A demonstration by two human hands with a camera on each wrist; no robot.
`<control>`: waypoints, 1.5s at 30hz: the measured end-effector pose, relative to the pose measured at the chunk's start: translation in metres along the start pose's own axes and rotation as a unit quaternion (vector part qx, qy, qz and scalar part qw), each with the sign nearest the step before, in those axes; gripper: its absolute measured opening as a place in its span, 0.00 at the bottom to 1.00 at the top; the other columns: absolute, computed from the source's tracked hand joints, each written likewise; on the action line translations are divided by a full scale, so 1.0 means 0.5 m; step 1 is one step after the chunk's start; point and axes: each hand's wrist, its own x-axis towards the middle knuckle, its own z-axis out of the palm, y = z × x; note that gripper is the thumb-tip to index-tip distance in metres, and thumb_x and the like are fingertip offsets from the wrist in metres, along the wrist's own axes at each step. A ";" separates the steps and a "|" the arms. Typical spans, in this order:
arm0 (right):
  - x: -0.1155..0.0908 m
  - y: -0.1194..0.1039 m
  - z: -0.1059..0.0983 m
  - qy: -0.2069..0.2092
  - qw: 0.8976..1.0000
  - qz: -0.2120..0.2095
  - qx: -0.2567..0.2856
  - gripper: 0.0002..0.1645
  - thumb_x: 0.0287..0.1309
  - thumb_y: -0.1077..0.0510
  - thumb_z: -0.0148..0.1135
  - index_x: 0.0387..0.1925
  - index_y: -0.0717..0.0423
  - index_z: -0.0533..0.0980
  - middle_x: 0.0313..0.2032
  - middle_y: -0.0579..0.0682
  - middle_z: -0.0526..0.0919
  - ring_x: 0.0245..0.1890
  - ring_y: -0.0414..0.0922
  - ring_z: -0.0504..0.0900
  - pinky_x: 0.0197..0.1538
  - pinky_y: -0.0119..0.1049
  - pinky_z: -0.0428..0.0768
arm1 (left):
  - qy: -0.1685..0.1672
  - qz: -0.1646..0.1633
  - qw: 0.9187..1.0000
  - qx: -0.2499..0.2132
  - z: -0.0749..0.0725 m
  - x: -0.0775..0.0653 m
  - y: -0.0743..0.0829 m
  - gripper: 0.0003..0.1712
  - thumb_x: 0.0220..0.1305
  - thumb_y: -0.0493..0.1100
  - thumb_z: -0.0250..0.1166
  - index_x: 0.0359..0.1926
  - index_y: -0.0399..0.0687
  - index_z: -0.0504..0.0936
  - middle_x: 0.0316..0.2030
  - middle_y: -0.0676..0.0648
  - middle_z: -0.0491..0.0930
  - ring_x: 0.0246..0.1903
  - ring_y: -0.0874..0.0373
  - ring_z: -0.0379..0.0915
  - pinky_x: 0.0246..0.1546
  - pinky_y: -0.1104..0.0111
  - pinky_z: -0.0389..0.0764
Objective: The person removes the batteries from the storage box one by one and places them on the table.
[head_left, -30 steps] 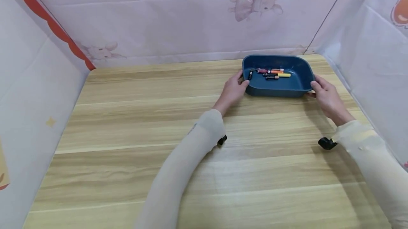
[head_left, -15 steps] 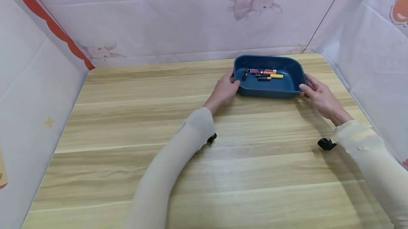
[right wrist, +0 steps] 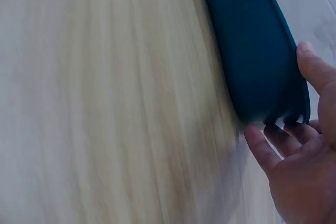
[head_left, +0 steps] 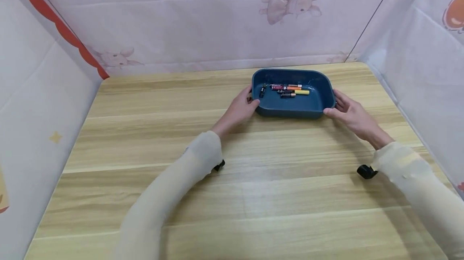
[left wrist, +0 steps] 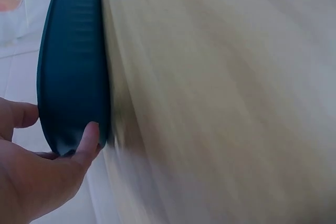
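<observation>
The left hand [head_left: 241,107] grasps one end of the dark blue basin [head_left: 291,112], with its thumb at the rim and the other fingers bent against the outer wall. The right hand [head_left: 353,117] grasps the opposite end in a similar manner, thumb near the front corner. The basin stands upright in the far part of the table [head_left: 290,191], right of its middle; whether its bottom touches the wood, I cannot tell. Inside lie small cylinders, probably batteries: a dark one [head_left: 262,91] apart at the left end, and a group with an orange one [head_left: 293,88] and a yellow one [head_left: 302,92].

Farther out come the pale sleeves [head_left: 174,189], and behind the table the printed backdrop [head_left: 203,30].

In my judgement, the step in hand is the positioning of the basin by both hands together. The next move seems to call for an even hold at both ends and a level basin, so that the loose cylinders do not roll.
</observation>
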 end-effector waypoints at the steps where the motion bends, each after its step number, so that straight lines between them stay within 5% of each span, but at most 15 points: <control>1: -0.001 -0.003 0.005 -0.003 1.000 -0.001 -0.007 0.52 0.75 0.54 0.61 0.83 0.54 0.39 0.82 0.57 0.44 0.80 0.55 0.49 0.69 0.23 0.65 | -0.002 -0.008 1.000 -0.001 -0.004 -0.006 -0.003 0.39 0.81 0.50 0.55 0.84 0.56 0.49 0.78 0.49 0.59 0.73 0.57 0.61 0.73 0.63 0.66; 11: -0.010 -0.034 0.061 0.003 0.997 -0.018 -0.081 0.54 0.70 0.49 0.67 0.82 0.58 0.46 0.78 0.60 0.56 0.75 0.59 0.63 0.57 0.15 0.72 | 0.004 0.011 1.000 -0.014 -0.045 -0.057 -0.039 0.39 0.81 0.43 0.53 0.84 0.52 0.47 0.80 0.46 0.54 0.76 0.54 0.57 0.74 0.67 0.63; 17: -0.011 -0.045 0.096 0.002 0.993 -0.044 -0.110 0.55 0.68 0.50 0.70 0.81 0.61 0.48 0.77 0.64 0.58 0.72 0.62 0.67 0.67 0.47 0.73 | 0.007 0.019 1.000 0.000 -0.073 -0.094 -0.063 0.39 0.81 0.43 0.53 0.84 0.51 0.46 0.81 0.45 0.51 0.76 0.53 0.57 0.74 0.64 0.63; 20: -0.012 -0.052 0.113 -0.005 0.992 -0.056 -0.113 0.55 0.67 0.50 0.70 0.81 0.62 0.48 0.76 0.65 0.59 0.71 0.63 0.67 0.66 0.54 0.73 | 0.009 0.023 1.000 0.018 -0.087 -0.113 -0.073 0.40 0.81 0.44 0.53 0.84 0.50 0.45 0.81 0.46 0.50 0.75 0.51 0.57 0.74 0.62 0.64; 27: -0.018 -0.064 0.151 -0.024 0.991 -0.082 -0.101 0.54 0.67 0.52 0.71 0.80 0.65 0.50 0.76 0.66 0.58 0.70 0.62 0.70 0.63 0.47 0.76 | 0.004 0.015 1.000 0.006 -0.118 -0.160 -0.096 0.41 0.80 0.44 0.56 0.84 0.51 0.45 0.82 0.48 0.47 0.76 0.50 0.57 0.72 0.59 0.66; 45: -0.032 -0.098 0.239 -0.052 0.991 -0.099 -0.068 0.54 0.61 0.59 0.75 0.80 0.64 0.54 0.75 0.65 0.62 0.67 0.60 0.74 0.61 0.48 0.80 | -0.007 0.016 1.000 -0.016 -0.179 -0.275 -0.145 0.45 0.79 0.42 0.59 0.84 0.50 0.41 0.81 0.41 0.49 0.75 0.45 0.58 0.68 0.58 0.71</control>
